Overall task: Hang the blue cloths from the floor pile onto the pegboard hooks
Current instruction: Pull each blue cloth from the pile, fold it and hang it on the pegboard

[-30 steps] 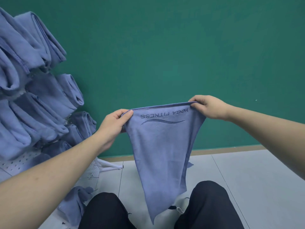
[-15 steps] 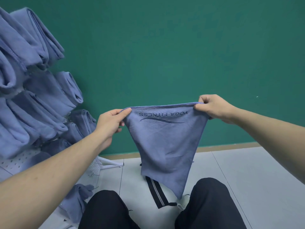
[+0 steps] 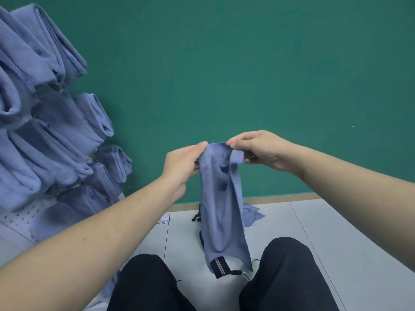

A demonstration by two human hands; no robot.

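Observation:
A blue cloth (image 3: 222,212) hangs folded lengthwise in front of me, its top edge bunched between both hands. My left hand (image 3: 182,164) pinches the top left corner and my right hand (image 3: 258,151) pinches the top right, close together. On the left, several folded blue cloths (image 3: 45,135) hang on the white pegboard (image 3: 20,218). Another blue cloth (image 3: 252,215) lies on the floor behind the held one.
A green wall (image 3: 247,63) fills the background above a tan baseboard. Grey floor tiles (image 3: 336,232) stretch to the right. My knees in dark trousers (image 3: 285,270) are at the bottom. A dark striped strap (image 3: 219,267) lies between them.
My hands have come together, folding the spread cloth into a narrow hanging strip; the printed logo is now mostly hidden in the fold.

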